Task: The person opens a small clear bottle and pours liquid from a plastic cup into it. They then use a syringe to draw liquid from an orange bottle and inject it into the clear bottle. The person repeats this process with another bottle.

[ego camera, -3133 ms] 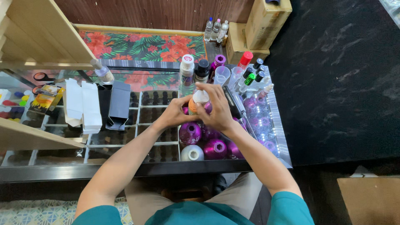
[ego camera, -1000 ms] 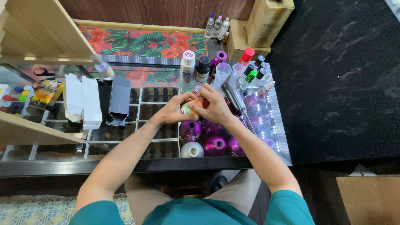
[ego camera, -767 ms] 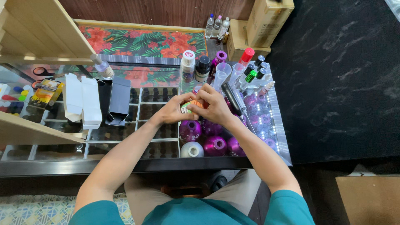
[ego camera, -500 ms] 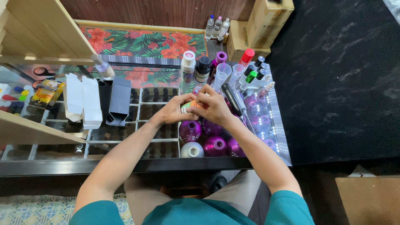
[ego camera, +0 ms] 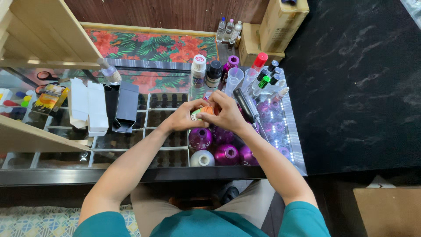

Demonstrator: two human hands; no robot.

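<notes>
Both hands met over the glass counter [ego camera: 131, 145]: the left hand [ego camera: 182, 117] and the right hand [ego camera: 228, 115] had their fingers clamped on a small orange bottle [ego camera: 202, 112], held above the purple round bottles [ego camera: 219, 147]. Tall bottles [ego camera: 212, 72] and cups crowded the far edge just beyond. Open glass lay left, toward the black box [ego camera: 127, 107].

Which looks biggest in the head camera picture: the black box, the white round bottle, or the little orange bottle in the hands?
1. Black box, clearly the largest.
2. White round bottle.
3. Orange bottle, smallest in view, though the left hand and right hand cover most of it, so its full size is unsure.
</notes>
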